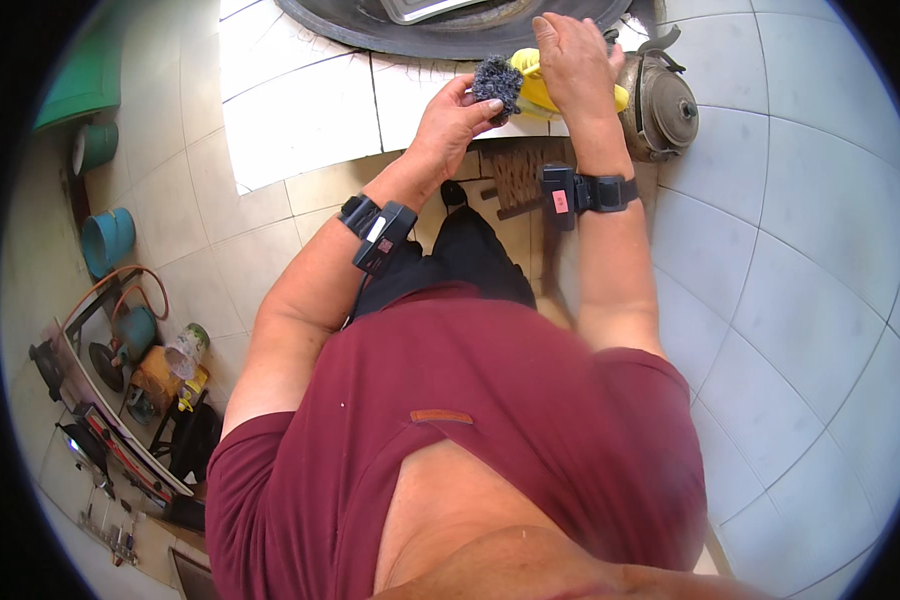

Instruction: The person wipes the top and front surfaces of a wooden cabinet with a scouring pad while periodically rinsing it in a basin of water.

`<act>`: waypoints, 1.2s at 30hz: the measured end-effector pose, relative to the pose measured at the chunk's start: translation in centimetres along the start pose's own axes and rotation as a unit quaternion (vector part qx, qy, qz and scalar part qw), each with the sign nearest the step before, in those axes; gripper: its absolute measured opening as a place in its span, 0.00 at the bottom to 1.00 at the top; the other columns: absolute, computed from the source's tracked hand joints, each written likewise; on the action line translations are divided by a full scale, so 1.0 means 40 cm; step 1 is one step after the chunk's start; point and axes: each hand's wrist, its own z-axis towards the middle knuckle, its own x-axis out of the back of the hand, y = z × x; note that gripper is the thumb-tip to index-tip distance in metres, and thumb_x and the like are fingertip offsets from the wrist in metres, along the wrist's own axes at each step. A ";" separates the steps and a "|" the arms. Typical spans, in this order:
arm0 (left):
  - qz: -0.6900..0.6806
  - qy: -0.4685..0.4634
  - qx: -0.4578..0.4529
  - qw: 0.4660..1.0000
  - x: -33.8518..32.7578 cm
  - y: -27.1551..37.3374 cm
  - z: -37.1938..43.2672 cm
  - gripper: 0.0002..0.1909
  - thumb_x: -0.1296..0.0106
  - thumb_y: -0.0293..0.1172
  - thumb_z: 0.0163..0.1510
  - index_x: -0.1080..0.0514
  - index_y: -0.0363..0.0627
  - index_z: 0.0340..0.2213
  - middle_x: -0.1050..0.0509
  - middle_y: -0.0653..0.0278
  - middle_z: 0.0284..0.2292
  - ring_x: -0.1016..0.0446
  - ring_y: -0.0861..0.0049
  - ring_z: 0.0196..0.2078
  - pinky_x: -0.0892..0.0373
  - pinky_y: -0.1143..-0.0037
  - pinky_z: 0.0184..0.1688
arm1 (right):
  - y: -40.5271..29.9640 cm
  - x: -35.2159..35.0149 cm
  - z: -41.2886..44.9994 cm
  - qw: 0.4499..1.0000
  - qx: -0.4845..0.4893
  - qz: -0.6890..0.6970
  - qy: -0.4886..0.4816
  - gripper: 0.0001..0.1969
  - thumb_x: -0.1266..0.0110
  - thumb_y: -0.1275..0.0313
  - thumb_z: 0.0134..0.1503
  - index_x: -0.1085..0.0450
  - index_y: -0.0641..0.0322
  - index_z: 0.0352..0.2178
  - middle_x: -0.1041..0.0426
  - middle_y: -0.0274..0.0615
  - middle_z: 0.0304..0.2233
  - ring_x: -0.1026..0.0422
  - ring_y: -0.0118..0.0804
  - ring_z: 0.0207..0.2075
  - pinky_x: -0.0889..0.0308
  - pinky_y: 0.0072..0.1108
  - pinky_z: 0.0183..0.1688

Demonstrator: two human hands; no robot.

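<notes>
A dark grey, fuzzy scrubbing pad (497, 84) is held between the thumb and fingers of my left hand (454, 112), over the front edge of the white-tiled counter (307, 109). Right beside it, my right hand (579, 71) is wrapped around a yellow plastic bottle (538, 94). The bottle is tilted, and its yellow top lies close to the pad. Part of the bottle is covered by my hand, so its full shape and any flow from it cannot be made out.
A large dark wok (435, 46) is set in the counter, with a metal tray (427, 9) in it. An old metal kettle (664, 105) stands close by my right hand. Below the counter edge is a woven-seat stool (521, 180). Blue buckets (107, 241) and a table (120, 405) line the left.
</notes>
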 end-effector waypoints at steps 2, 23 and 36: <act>-0.010 0.009 -0.001 1.000 0.011 0.015 -0.008 0.19 0.50 0.20 0.51 0.39 0.34 0.45 0.29 0.60 0.37 0.28 0.77 0.37 0.28 0.78 0.42 | -0.025 0.000 0.015 0.998 -0.011 0.012 -0.067 0.21 0.63 0.51 0.58 0.32 0.50 0.42 0.30 0.37 0.45 0.36 0.43 0.51 0.57 0.54 0.54; -0.147 0.009 -0.078 0.986 -0.010 0.030 -0.025 0.18 0.53 0.19 0.52 0.40 0.35 0.46 0.30 0.58 0.39 0.29 0.73 0.40 0.28 0.74 0.43 | -0.078 0.063 0.031 0.964 0.068 -0.126 -0.225 0.18 0.69 0.58 0.59 0.36 0.50 0.46 0.32 0.38 0.47 0.32 0.47 0.48 0.50 0.54 0.50; -0.013 0.061 -0.081 0.995 -0.004 0.008 -0.045 0.21 0.47 0.26 0.49 0.37 0.38 0.45 0.28 0.62 0.37 0.29 0.76 0.38 0.33 0.74 0.43 | -0.057 0.053 0.043 0.988 -0.009 0.075 -0.136 0.28 0.70 0.45 0.58 0.32 0.52 0.43 0.27 0.52 0.36 0.32 0.55 0.44 0.44 0.38 0.50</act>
